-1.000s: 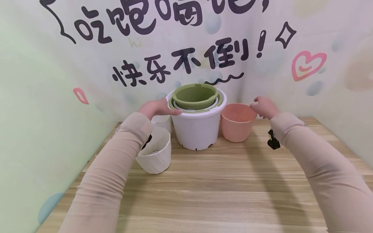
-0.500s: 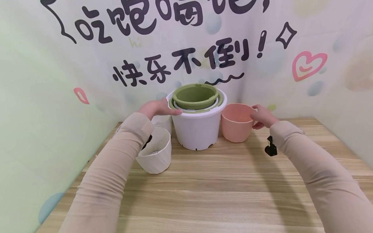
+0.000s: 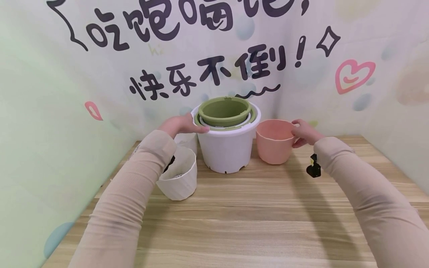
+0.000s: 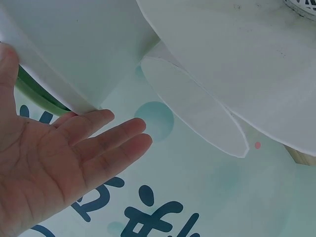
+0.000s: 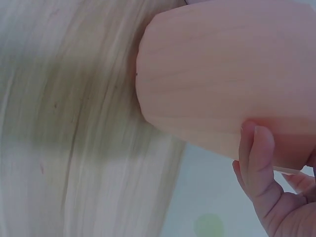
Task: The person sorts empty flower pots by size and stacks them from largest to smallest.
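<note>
In the head view a large white flower pot (image 3: 225,152) stands at the back, with a green pot (image 3: 224,108) nested in it among other rims. My left hand (image 3: 184,124) rests on its left rim; the left wrist view shows the fingers (image 4: 111,143) fairly straight and spread, with the thumb at the rim. To the right is a pink flower pot (image 3: 274,147), upright on the table. My right hand (image 3: 305,133) grips its right rim, with fingers (image 5: 259,155) against the outer wall in the right wrist view.
A small white ribbed pot (image 3: 181,184) stands at the left under the forearm, partly hidden. Behind it is another white pot (image 3: 187,140). The wood-grain table (image 3: 228,223) runs up to a printed cloth backdrop (image 3: 311,96).
My right hand has come left and down onto the pink pot's rim and taken hold. The pink pot has since shifted slightly right. The left hand has stayed put.
</note>
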`<action>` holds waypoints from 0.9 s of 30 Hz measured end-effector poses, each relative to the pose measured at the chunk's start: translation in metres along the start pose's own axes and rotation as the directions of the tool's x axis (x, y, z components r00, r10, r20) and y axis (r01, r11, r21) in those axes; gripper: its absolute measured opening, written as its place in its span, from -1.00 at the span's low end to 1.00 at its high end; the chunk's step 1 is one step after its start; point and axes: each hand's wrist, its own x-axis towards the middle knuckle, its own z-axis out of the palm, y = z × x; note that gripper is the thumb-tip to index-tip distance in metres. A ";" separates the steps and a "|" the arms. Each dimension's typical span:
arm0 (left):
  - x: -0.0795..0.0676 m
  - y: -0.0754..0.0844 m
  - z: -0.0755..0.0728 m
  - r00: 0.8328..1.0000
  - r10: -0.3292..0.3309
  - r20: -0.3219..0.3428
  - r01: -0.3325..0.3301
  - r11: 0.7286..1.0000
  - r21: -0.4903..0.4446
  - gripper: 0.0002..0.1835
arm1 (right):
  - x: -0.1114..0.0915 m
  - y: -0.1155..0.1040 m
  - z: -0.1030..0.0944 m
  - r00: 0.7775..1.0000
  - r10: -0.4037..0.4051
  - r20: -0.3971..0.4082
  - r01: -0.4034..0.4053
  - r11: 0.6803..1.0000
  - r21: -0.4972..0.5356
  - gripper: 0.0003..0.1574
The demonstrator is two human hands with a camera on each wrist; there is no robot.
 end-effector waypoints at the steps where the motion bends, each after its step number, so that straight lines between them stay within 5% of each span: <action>1: 0.000 0.000 0.000 1.000 0.009 -0.002 -0.009 1.000 -0.005 -0.18 | -0.002 -0.001 -0.002 1.000 -0.005 0.003 0.005 1.000 0.000 -0.28; 13: 0.000 0.000 0.000 0.998 -0.063 0.005 0.063 0.997 0.033 -0.14 | -0.016 -0.012 -0.036 0.997 -0.074 -0.011 0.073 0.995 -0.073 -0.32; 27: -0.002 0.001 0.001 0.997 -0.080 0.001 0.080 0.997 0.011 -0.12 | -0.042 -0.072 -0.075 0.998 -0.053 0.028 0.055 0.994 -0.095 -0.31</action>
